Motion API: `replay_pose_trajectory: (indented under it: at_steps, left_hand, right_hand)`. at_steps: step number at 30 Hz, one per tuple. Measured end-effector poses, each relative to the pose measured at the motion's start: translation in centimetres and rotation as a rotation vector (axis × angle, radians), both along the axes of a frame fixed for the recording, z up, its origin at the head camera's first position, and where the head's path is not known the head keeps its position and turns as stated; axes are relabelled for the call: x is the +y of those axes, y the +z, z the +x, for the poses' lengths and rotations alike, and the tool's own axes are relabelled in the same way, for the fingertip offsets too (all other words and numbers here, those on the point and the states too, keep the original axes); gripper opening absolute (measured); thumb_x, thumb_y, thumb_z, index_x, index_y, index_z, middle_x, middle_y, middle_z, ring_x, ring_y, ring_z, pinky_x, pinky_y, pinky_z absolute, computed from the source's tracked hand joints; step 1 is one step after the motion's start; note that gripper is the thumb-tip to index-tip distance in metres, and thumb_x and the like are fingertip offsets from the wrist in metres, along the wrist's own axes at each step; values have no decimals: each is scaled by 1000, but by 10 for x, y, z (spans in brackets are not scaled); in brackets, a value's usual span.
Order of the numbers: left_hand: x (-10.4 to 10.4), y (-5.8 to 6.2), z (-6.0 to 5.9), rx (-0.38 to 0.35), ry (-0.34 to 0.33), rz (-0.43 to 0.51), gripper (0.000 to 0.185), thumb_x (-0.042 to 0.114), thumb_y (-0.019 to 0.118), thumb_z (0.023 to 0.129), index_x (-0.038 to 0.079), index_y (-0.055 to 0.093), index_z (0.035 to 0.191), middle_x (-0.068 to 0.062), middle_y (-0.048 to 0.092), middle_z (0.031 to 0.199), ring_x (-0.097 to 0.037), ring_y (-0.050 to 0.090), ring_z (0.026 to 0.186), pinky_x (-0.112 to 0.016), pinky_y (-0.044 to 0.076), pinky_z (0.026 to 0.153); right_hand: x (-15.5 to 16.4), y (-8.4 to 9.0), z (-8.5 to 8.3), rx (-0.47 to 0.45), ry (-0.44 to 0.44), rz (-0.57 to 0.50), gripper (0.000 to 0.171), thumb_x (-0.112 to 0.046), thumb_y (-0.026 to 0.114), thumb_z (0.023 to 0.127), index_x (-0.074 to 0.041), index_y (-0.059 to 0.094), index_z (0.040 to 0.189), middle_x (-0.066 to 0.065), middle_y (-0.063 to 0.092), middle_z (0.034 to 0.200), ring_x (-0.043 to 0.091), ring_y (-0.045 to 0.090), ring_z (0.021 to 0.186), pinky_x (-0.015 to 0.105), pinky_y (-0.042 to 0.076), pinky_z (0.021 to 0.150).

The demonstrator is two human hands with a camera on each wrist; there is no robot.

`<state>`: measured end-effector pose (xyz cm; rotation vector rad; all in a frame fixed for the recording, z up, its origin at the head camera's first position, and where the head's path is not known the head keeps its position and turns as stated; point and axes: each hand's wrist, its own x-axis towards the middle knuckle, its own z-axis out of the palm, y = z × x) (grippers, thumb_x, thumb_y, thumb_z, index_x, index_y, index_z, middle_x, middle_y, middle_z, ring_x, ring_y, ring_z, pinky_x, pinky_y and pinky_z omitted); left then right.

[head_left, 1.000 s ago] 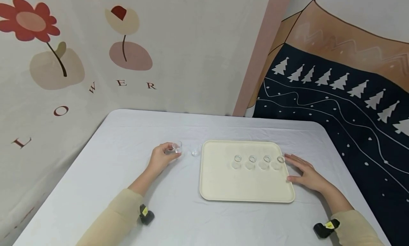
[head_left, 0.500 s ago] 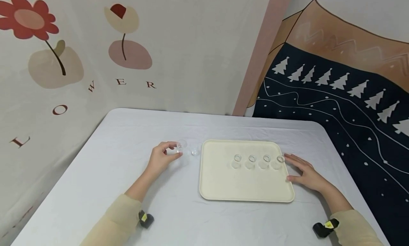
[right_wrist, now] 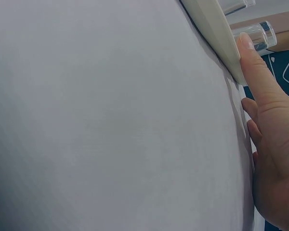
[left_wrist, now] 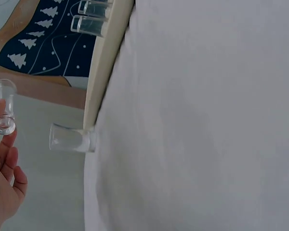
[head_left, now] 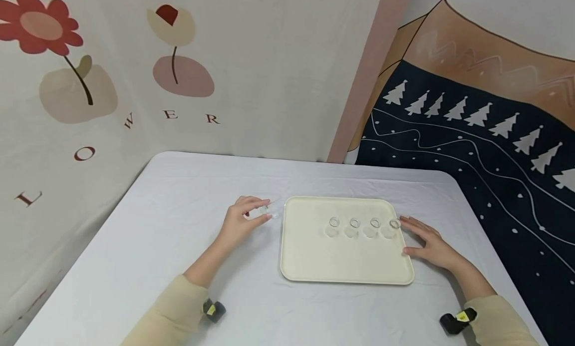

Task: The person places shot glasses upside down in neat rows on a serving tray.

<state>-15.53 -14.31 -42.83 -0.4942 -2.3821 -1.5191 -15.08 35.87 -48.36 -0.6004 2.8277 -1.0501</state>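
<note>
The left hand (head_left: 240,221) pinched a small glass (left_wrist: 3,107) in its grip above the desk (head_left: 157,246), left of the tray (head_left: 314,256). The right hand (head_left: 431,246) lay flat, fingers straight, against the tray's edge.

Bright, even, soft light; faint shadows; wrist views slightly blurred.

Small clear glass cup (head_left: 265,212) in left hand (head_left: 240,222) blurred, mostly hidden by fingers in head view. Right hand (right_wrist: 274,159) cut off by right-wrist frame edge. Row of clear cups (left_wrist: 89,17) cropped at top edge.
</note>
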Motion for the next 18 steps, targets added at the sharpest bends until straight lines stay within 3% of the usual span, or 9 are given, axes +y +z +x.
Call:
replay_pose_trajectory:
  at_steps: [9, 18]
  left_hand:
    - [22, 5, -2, 17, -35, -29, 36, 8, 79, 79, 3, 70, 113, -5, 66, 104, -17, 49, 96, -38, 39, 70]
    - [46, 3, -4, 42, -52, 7, 34, 10, 80, 78, 2, 71, 109, -4, 67, 102, -18, 51, 97, -46, 42, 70]
  right_hand:
    - [0, 3, 1, -31, -1, 1, 77, -26, 78, 78, -4, 43, 142, 26, 33, 147, 53, 17, 134, 74, 11, 97]
    - [-1, 3, 1, -33, -8, 6, 77, -26, 78, 77, -4, 43, 142, 26, 32, 147, 53, 18, 134, 74, 10, 97]
